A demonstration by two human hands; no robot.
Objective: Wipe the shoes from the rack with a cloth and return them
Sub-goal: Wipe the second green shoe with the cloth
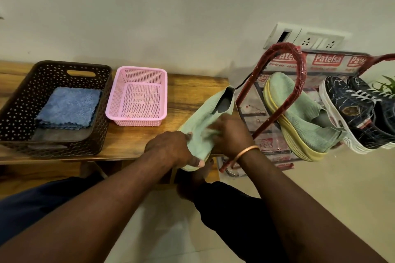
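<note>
Faced a wooden counter [192,89] set against the wall, with a red-framed shoe rack [301,74] just beside its right end. Found a brown basket [19,98] on the counter's left end, with a folded blue cloth [68,107] lying inside. Found a pink basket [136,122] just right of it, near the back edge. Noted on the rack a matching green shoe [299,117] tipped against the red frame, and dark blue sneakers [352,111] to its right. Held a green shoe [205,115] over the counter's front right corner, heel opening raised toward the rack. Gripped its toe end in the left hand [168,147], thumb at the sole edge. Laid the right hand [233,132] on the upper, fingers curled over something pale. Could not tell through the blur whether clutching a cloth or only the knit. Wore a bangle [248,151] on the right wrist.
</note>
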